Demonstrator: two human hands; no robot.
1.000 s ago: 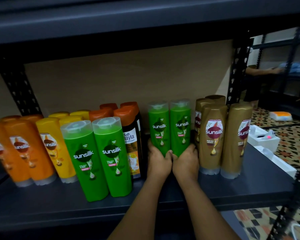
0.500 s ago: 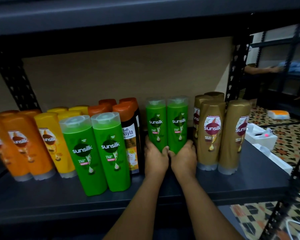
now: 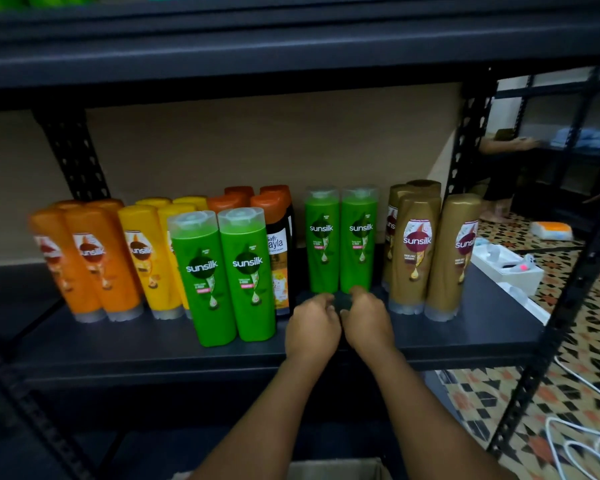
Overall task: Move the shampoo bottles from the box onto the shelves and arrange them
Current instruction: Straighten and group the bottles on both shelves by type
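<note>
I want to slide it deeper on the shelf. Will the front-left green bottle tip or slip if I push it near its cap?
The front-left green bottle is tall with a narrow base, so a push near the cap would probably tip it. It looks like smooth, stiff plastic, perhaps slippery. Its green neighbour stands close and might fall too.

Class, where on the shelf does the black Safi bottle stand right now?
In the head view, the black Safi bottle stands left of centre on the shelf, just behind the front green pair.

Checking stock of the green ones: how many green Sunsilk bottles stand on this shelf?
4: a front pair left of centre, and a rear pair just beyond the hands. Others may be hidden.
</note>
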